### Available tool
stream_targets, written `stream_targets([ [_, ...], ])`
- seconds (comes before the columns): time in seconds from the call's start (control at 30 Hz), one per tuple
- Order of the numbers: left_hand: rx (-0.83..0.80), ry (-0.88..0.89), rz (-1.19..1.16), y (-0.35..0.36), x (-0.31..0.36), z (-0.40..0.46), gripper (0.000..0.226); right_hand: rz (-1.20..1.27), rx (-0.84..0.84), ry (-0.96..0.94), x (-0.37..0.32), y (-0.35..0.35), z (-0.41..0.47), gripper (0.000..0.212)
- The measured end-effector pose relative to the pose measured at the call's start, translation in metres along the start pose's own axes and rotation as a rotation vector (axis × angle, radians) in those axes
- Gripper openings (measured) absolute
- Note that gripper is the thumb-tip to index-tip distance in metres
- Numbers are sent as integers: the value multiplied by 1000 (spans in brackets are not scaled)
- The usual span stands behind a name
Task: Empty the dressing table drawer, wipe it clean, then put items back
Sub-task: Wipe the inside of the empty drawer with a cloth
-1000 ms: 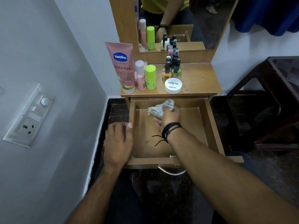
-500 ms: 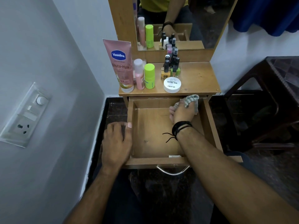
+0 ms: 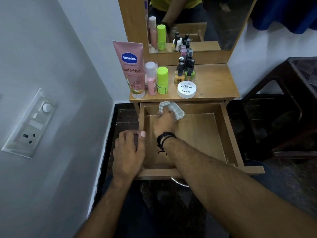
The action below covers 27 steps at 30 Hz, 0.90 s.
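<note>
The wooden drawer (image 3: pixel 224 134) of the dressing table is pulled out and holds no items. My right hand (image 3: pixel 163 123) presses a crumpled checked cloth (image 3: pixel 176 110) against the drawer's back left corner. My left hand (image 3: pixel 128 152) rests on the drawer's left wall, thumb over the rim. On the tabletop (image 3: pixel 214 83) stand a pink Vaseline tube (image 3: pixel 131 69), a pink bottle (image 3: pixel 151 78), a green bottle (image 3: pixel 162 79), several nail polish bottles (image 3: pixel 185 69) and a white round jar (image 3: pixel 186 89).
A mirror (image 3: pixel 197 23) rises behind the tabletop. A grey wall with a switch and socket panel (image 3: pixel 29 124) is close on the left. A dark wooden stool (image 3: pixel 283 109) stands to the right. The drawer's metal handle (image 3: pixel 179 182) shows under my right forearm.
My right hand swept the cloth from the back middle to the back right of the drawer, then across to the back left corner. My left hand stayed on the left wall.
</note>
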<state>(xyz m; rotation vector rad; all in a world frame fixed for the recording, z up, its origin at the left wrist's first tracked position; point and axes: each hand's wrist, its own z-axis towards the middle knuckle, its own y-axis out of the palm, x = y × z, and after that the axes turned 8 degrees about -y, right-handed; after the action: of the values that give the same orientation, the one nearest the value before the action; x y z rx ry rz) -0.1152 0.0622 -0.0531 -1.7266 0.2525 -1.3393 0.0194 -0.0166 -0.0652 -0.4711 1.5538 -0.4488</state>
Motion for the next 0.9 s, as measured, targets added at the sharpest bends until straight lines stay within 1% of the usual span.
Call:
stream_targets([
  [0.13,0,4,-10,-1,0,-1,56,-171,-191,-154,-10,7,-2,40],
  [0.23,1,1,-18,-1,1,-1,53,-249,-334,-244,-17,8,1,42],
  [0.33,-4,3,-17,0,1,-2,53,-365,-415,-310,-15,3,6,50],
  [0.4,-2,-4,-13,-1,1,-2,55,-500,-463,-375,-13,-5,9,57],
  [0.47,-1,-11,-10,-2,1,-2,58,-636,-476,-397,-10,-16,12,58],
  [0.53,-2,-18,-11,-4,2,-3,60,-703,-450,-374,-2,-31,10,59],
  [0.6,-12,-22,-19,-4,3,-3,58,-709,-396,-328,11,-47,9,61],
  [0.7,-17,-19,-16,-4,2,-3,54,-631,-280,-226,33,-75,14,59],
  [0.83,-14,-13,-6,-4,0,-3,51,-550,-103,-100,61,-113,21,46],
  [0.9,-13,-5,7,-3,0,-3,49,-507,-30,-52,69,-119,26,44],
])
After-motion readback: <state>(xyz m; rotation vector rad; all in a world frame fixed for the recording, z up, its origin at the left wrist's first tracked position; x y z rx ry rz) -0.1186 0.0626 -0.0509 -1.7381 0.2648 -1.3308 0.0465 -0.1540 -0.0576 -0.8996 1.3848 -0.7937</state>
